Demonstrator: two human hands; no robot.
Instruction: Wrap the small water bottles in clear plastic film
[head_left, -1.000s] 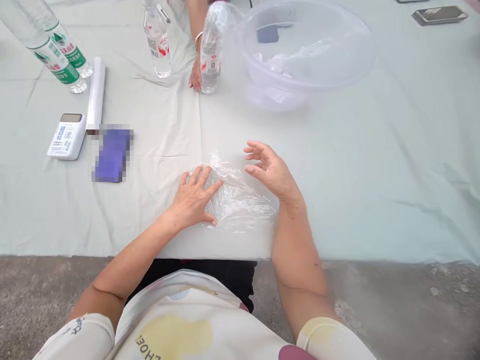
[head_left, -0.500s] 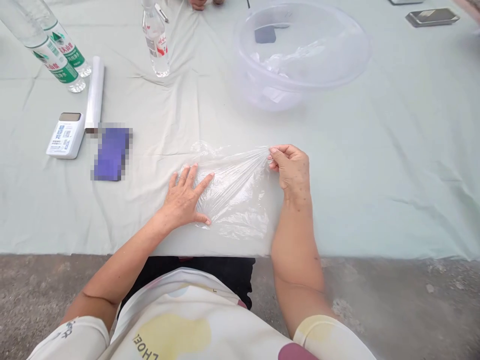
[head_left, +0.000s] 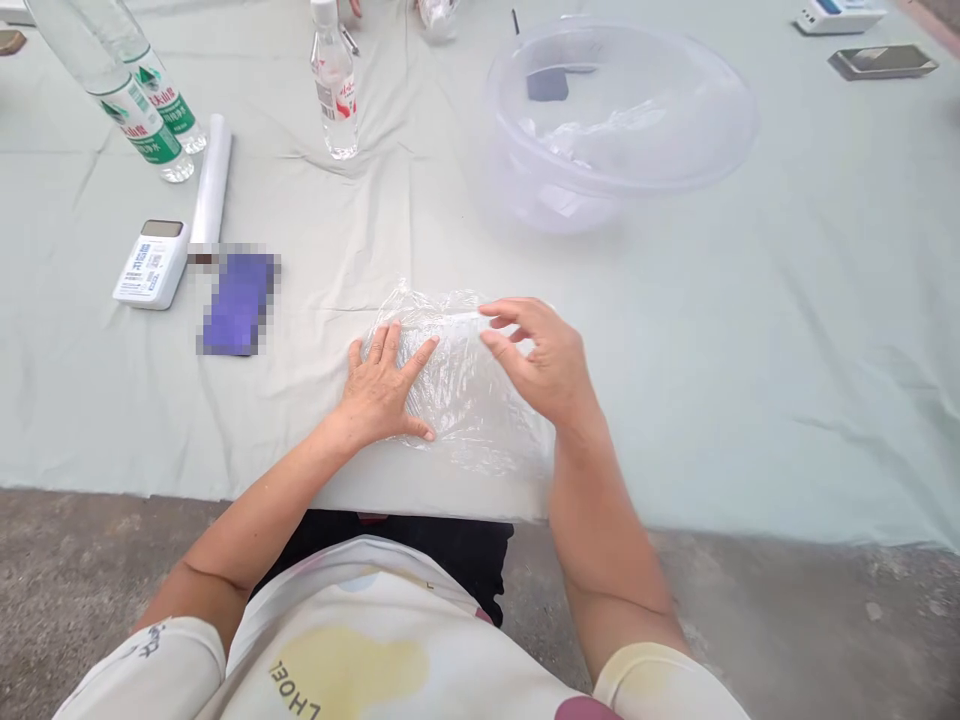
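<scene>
A crinkled piece of thin clear plastic film [head_left: 469, 385] lies on the cloth near the front edge of the table; whether it is a single sheet or a bag I cannot tell. My left hand [head_left: 386, 385] rests flat on its left part, fingers spread. Over the film's upper right side is my right hand [head_left: 536, 355], with a gap between the thumb and the fingers. Its fingertips are at or just above the film, and no pinched fold shows between them.
Beyond the film stands a translucent plastic basin [head_left: 555, 205]. To the left are a purple packet [head_left: 238, 305], a white device [head_left: 152, 265], a white roll [head_left: 212, 185] and two large water bottles [head_left: 154, 130]. A smaller bottle [head_left: 341, 100] stands farther back. A phone [head_left: 883, 62] lies far right.
My right hand has let go of the film's corner, moved left and opened. The film, earlier stretched in taut folds, now lies slacker. My left hand remains spread on it.
</scene>
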